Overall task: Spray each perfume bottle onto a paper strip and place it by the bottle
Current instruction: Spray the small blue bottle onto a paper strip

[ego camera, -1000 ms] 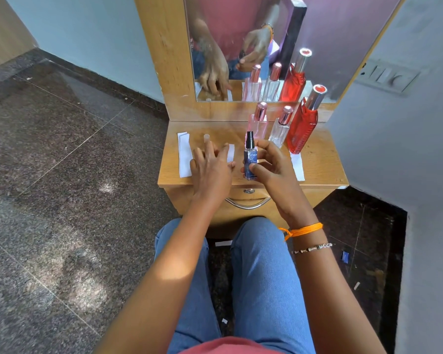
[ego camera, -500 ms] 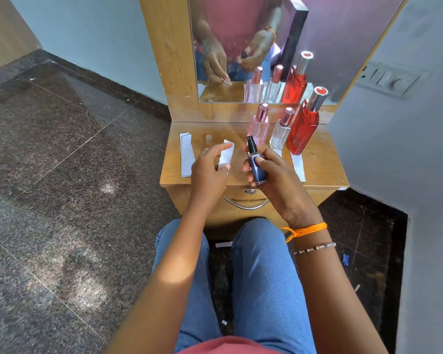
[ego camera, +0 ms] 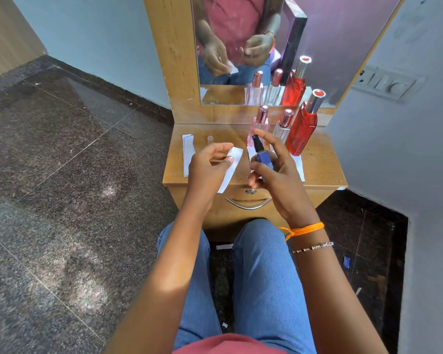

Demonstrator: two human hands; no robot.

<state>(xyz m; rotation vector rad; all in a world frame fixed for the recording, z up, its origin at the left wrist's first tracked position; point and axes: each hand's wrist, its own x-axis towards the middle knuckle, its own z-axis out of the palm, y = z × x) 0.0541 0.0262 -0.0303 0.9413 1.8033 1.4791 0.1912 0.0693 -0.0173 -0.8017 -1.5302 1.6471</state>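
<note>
My right hand (ego camera: 274,169) grips a small blue perfume bottle (ego camera: 262,158) with a black spray top, lifted above the wooden dresser top (ego camera: 320,169); its index finger is raised over the nozzle. My left hand (ego camera: 207,169) pinches a white paper strip (ego camera: 230,172) held up just left of the bottle. At the back right stand a pink bottle (ego camera: 260,121), a clear bottle (ego camera: 283,127) and a tall red bottle (ego camera: 303,127). A paper strip (ego camera: 298,167) lies in front of the red bottle.
A stack of spare white strips (ego camera: 188,154) lies at the dresser's left edge, with a small clear cap (ego camera: 210,139) beside it. A mirror (ego camera: 266,47) rises behind the bottles. A drawer handle (ego camera: 248,203) is below the top. My knees are close under it.
My right hand lifted the blue bottle off the dresser and tilted it toward the left. My left hand picked up a strip from the surface and raised it beside the bottle.
</note>
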